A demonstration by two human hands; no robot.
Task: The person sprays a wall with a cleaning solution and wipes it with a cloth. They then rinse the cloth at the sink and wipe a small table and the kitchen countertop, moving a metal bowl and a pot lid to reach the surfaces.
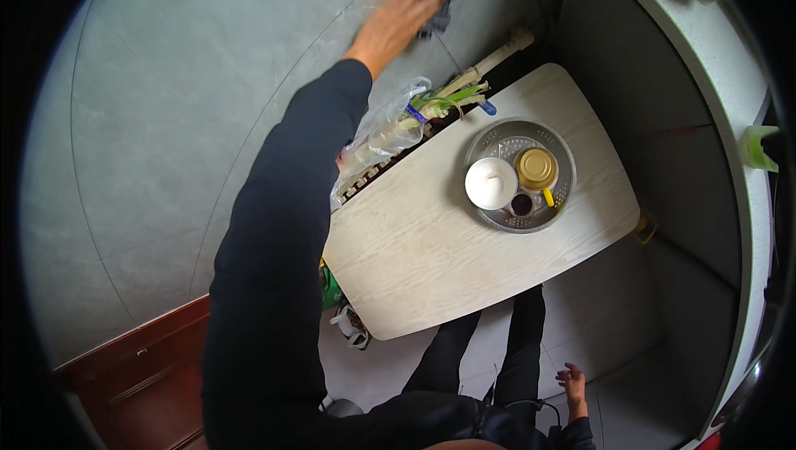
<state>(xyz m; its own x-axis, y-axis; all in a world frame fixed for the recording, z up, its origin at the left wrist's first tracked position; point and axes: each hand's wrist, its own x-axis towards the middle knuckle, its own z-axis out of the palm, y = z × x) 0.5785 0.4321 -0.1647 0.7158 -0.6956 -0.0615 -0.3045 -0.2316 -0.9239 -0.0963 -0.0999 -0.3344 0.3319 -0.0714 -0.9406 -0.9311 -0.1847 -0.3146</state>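
My left hand (398,21) reaches up in front of the grey tiled wall, with its fingers at a blurred dark object (440,8); whether it grips that object I cannot tell. Low on the right, my right hand (572,381) hangs beside my leg, fingers apart and holding nothing. Between them stands a pale wood-grain table (404,251). On it, a perforated metal tray (488,221) holds a white bowl (491,184) with white contents, a container with a gold lid (536,167), a yellow handle (548,197) and a small cup of dark liquid (521,205).
Leeks in a clear plastic bag (398,133) lie along the table's wall side, near a pale pipe (507,49). Bags (351,325) rest on the floor at the table's left end. A pale counter edge (737,64) curves along the right; a reddish-brown wooden door (155,375) is at lower left.
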